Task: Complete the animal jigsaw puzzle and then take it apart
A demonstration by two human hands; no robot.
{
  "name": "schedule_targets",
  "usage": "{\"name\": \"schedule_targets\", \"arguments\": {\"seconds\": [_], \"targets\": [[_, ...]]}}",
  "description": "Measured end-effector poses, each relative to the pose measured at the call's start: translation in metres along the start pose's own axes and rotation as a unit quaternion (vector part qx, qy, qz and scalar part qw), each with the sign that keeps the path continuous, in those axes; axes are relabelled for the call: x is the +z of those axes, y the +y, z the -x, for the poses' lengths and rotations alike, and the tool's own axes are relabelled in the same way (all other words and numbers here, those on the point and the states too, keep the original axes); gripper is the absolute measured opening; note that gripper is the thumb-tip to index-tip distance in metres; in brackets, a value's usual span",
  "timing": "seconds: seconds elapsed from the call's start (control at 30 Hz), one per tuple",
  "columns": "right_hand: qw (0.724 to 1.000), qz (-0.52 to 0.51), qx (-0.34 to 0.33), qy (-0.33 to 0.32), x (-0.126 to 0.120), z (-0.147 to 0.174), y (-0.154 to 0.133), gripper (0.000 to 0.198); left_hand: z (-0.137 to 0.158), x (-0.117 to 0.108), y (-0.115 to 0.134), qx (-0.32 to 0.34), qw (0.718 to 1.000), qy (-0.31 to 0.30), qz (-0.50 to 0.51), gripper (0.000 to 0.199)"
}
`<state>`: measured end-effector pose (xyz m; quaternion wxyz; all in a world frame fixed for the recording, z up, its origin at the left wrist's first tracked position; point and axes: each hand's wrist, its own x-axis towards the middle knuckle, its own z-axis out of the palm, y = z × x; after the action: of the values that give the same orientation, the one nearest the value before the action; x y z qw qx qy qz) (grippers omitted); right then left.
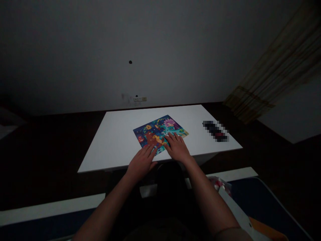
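A colourful illustrated sheet, perhaps a picture puzzle or board (160, 129), lies flat and turned at an angle on the white table (112, 144). Its print shows a brown animal-like figure, a pink shell shape and blue-green scenery. At its near left edge rests my left hand (140, 161), fingers stretched out over the print and the thumb by the table's front edge. My right hand (177, 147) lies with spread fingers on the sheet's near right part. Both hands are open and cover some of the near edge.
A pixelated dark object (215, 131) lies on the table's right side. Behind stands a grey wall with a socket strip (139, 99); a curtain (271, 73) hangs at right. Below right are a plastic bag (222, 184) and a dark blue surface (260, 201).
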<state>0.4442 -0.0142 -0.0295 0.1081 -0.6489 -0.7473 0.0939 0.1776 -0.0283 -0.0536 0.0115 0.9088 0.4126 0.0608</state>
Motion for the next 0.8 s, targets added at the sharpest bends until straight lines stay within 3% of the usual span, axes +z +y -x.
{"name": "schedule_targets", "arguments": {"seconds": [0.33, 0.43, 0.57, 0.8], "targets": [[1.0, 0.017, -0.012, 0.0, -0.001, 0.006, 0.003, 0.063, 0.0, -0.01, 0.002, -0.011, 0.999, 0.012, 0.036, 0.045], [1.0, 0.016, -0.024, 0.01, -0.004, 0.009, -0.001, 0.063, -0.003, -0.011, 0.008, -0.015, 0.999, 0.028, 0.039, 0.054], [0.997, -0.005, -0.079, 0.004, -0.001, 0.019, -0.016, 0.066, -0.01, -0.001, 0.013, 0.01, 0.999, 0.034, 0.029, 0.088], [0.995, -0.031, -0.089, -0.045, 0.009, 0.034, -0.033, 0.081, -0.013, 0.017, 0.007, 0.017, 0.999, 0.034, 0.036, 0.075]]}}
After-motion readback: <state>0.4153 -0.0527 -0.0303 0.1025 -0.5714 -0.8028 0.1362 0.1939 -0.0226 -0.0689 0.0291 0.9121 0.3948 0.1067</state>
